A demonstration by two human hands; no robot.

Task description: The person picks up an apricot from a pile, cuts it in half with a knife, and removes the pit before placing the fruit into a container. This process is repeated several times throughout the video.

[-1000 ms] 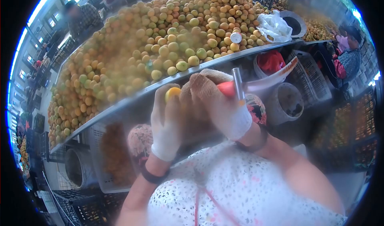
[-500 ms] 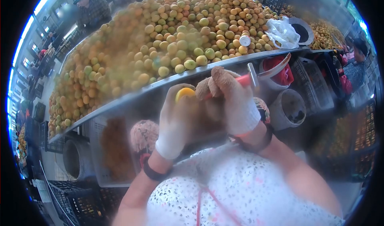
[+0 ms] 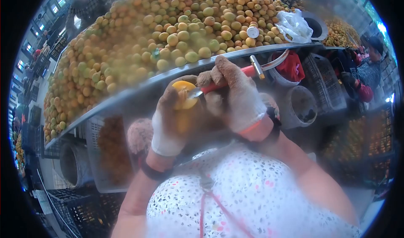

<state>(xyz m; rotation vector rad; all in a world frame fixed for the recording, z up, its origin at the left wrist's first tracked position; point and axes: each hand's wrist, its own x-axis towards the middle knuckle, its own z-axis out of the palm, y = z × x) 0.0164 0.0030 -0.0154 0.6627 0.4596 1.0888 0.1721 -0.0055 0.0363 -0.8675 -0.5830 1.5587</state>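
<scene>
A halved apricot [image 3: 185, 95] with its orange cut face turned up sits in my left hand [image 3: 166, 118], whose gloved fingers wrap round it. My right hand [image 3: 237, 97], in a stained white glove, grips a red-handled pitting tool [image 3: 215, 86]. The tool's metal tip is at the middle of the cut face. At its rear end, past my fingers, a metal crosspiece [image 3: 257, 67] sticks out. Below both hands the view is blurred.
Beyond my hands a metal-edged table [image 3: 126, 95] bears a big heap of apricots [image 3: 202, 27]. A plastic bag [image 3: 294, 26] lies on its right part. Buckets, one holding red cloth [image 3: 290, 67], and crates [image 3: 322, 82] stand below. A person [image 3: 370, 65] is at right, another [image 3: 88, 6] at far left.
The tool's tip, hidden before, now shows at the apricot's cut face. My left hand has turned the fruit so that the cut face shows more fully. The whole view has shifted slightly.
</scene>
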